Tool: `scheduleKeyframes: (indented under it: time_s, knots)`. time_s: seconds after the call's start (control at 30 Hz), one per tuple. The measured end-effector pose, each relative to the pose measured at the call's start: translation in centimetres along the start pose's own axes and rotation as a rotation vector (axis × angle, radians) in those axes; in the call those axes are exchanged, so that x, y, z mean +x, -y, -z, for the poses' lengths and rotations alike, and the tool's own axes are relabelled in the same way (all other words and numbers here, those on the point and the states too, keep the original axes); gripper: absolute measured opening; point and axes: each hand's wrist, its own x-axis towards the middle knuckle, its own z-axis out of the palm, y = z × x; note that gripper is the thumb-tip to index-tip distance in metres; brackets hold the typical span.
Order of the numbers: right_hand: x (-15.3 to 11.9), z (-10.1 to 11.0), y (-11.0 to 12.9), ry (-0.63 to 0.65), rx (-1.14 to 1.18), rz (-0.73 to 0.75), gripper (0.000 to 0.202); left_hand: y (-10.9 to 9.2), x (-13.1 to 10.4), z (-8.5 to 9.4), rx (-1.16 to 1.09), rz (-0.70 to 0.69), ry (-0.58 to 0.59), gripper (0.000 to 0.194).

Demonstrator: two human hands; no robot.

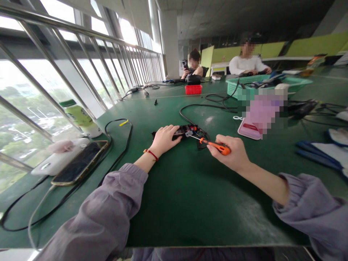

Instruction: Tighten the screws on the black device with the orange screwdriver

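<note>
Both forearms reach forward in loose purple sleeves, the left hand (pixel 164 139) lying palm down with fingers spread flat, the right hand (pixel 231 152) curled into a closed grip.

Searched every surface for lettering; found none legible. Saw green markings on the label of the white bottle (pixel 80 116) by the window, too blurred to read. Found the phone (pixel 80 162) beside it dark-screened, showing no characters. Noted no visible brand on the orange-handled screwdriver (pixel 214 145) or on the black device (pixel 190 131) under its tip. Saw the pink item (pixel 261 116) further along the green table (pixel 190 195) pixelated, so nothing readable there. Made out no print on the red box (pixel 193 89) or the green basket (pixel 296 82) at the far end.
</note>
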Motion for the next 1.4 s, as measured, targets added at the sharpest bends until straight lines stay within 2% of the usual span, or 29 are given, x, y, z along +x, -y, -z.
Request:
scheduleKeyframes:
  time_s: [0.17,0.4,0.57,0.67,0.8,1.0,1.1,1.27,1.4]
  knots:
    - [0.21,0.27,0.06,-0.069,0.127,-0.065,0.017,0.01,0.01,-0.03,0.017,-0.002,0.002,0.037]
    - [0.07,0.1,0.13,0.0,0.015,-0.025,0.035,0.0,0.0,-0.08,0.005,-0.002,-0.006,0.037]
    - [0.15,0.21,0.13,-0.089,0.14,-0.034,0.018,0.0,0.0,-0.06,0.004,0.005,0.006,0.037]
    - [0.1,0.14,0.02,-0.04,0.096,0.013,0.02,0.01,-0.01,-0.07,0.003,0.003,0.002,0.037]
    - [0.03,0.05,-0.02,0.02,-0.016,0.028,0.034,0.02,-0.03,-0.07,0.01,0.002,0.002,0.037]
    - [0.1,0.28,0.23,-0.087,0.132,-0.013,0.018,0.04,-0.02,-0.04,0.012,-0.003,-0.006,0.037]
    - [0.12,0.32,0.3,-0.062,0.101,-0.014,0.016,0.05,-0.02,-0.05,0.014,-0.005,-0.006,0.037]
    - [0.18,0.27,0.09,-0.006,-0.042,-0.038,0.04,0.11,-0.02,-0.16,0.014,-0.009,-0.012,0.037]
    - [0.15,0.23,0.03,-0.048,0.088,-0.053,0.023,0.18,0.0,-0.26,0.019,-0.016,-0.02,0.037]
